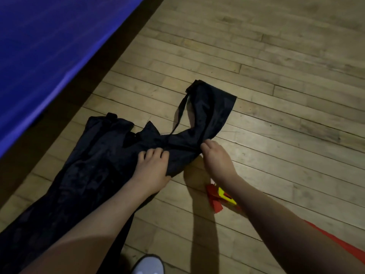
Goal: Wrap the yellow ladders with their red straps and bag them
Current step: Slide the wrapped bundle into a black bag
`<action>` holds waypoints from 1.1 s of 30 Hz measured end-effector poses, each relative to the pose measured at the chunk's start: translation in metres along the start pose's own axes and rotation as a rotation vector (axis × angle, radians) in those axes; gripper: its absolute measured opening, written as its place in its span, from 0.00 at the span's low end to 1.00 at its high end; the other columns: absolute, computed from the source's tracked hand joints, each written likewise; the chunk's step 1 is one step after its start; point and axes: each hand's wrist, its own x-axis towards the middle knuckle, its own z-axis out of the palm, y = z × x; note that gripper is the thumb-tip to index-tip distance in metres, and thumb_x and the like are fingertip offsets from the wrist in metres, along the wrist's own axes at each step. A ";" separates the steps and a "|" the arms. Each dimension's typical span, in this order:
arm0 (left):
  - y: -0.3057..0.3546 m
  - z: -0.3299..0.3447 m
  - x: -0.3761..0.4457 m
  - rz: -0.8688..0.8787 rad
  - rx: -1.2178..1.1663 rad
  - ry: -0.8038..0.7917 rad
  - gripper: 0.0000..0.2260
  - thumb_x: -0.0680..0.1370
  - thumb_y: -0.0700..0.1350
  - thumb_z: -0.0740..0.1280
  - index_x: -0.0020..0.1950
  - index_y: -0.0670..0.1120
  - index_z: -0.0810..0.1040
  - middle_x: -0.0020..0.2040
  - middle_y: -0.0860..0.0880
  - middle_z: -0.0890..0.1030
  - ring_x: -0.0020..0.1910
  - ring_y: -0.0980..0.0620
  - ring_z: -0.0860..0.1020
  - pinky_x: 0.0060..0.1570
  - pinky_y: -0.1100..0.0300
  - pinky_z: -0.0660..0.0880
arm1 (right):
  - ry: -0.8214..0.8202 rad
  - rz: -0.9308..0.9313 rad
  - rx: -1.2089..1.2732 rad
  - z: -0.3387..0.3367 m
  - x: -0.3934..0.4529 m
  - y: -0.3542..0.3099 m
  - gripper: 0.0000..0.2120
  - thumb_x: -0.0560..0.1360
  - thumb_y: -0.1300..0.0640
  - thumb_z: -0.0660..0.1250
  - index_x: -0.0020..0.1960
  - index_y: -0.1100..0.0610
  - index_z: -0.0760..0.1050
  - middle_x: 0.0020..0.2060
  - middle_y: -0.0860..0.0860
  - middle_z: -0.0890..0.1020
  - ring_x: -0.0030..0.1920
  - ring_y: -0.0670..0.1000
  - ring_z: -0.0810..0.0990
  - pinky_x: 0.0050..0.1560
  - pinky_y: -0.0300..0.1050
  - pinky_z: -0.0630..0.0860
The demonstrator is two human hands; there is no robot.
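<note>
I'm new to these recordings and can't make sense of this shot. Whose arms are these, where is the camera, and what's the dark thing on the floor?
There is no machine here: a person wears a camera on the head, so you look forward and down along their own two bare arms. The left hand and the right hand both have their fingers curled into a black fabric bag, bunching it up near its middle. The bag lies crumpled on a wooden plank floor, with a thin strap looping off its far end. Just behind the right forearm, a piece of a yellow ladder with its red strap lies on the floor, not yet in the bag. A blue mat fills the upper left, and a white shoe shows at the bottom edge.
</note>
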 end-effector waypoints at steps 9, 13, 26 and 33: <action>0.061 -0.014 0.023 0.107 -0.226 0.147 0.09 0.81 0.47 0.59 0.54 0.44 0.76 0.48 0.47 0.79 0.47 0.46 0.78 0.39 0.57 0.71 | -0.124 0.119 -0.075 -0.039 -0.019 0.050 0.21 0.77 0.63 0.62 0.69 0.58 0.68 0.62 0.56 0.73 0.58 0.60 0.74 0.53 0.51 0.73; 0.094 -0.018 0.041 0.027 -0.600 0.049 0.08 0.79 0.47 0.64 0.55 0.45 0.79 0.47 0.46 0.80 0.49 0.45 0.78 0.45 0.53 0.77 | -0.147 0.085 -0.028 -0.057 -0.038 0.056 0.31 0.75 0.62 0.65 0.76 0.58 0.57 0.70 0.57 0.64 0.63 0.59 0.69 0.63 0.50 0.69; 0.125 -0.004 0.028 -0.098 -1.057 -0.124 0.19 0.81 0.47 0.63 0.69 0.42 0.69 0.55 0.47 0.79 0.54 0.52 0.77 0.54 0.60 0.72 | -0.172 0.090 0.245 -0.042 -0.118 0.040 0.33 0.67 0.28 0.58 0.56 0.56 0.67 0.49 0.49 0.71 0.48 0.51 0.68 0.53 0.48 0.64; 0.115 0.003 -0.004 -0.095 -1.089 -0.126 0.16 0.81 0.39 0.59 0.69 0.43 0.68 0.53 0.49 0.77 0.50 0.53 0.76 0.52 0.59 0.73 | -0.083 0.125 0.118 -0.022 -0.143 0.009 0.21 0.72 0.50 0.68 0.61 0.58 0.70 0.58 0.54 0.72 0.59 0.56 0.71 0.59 0.52 0.63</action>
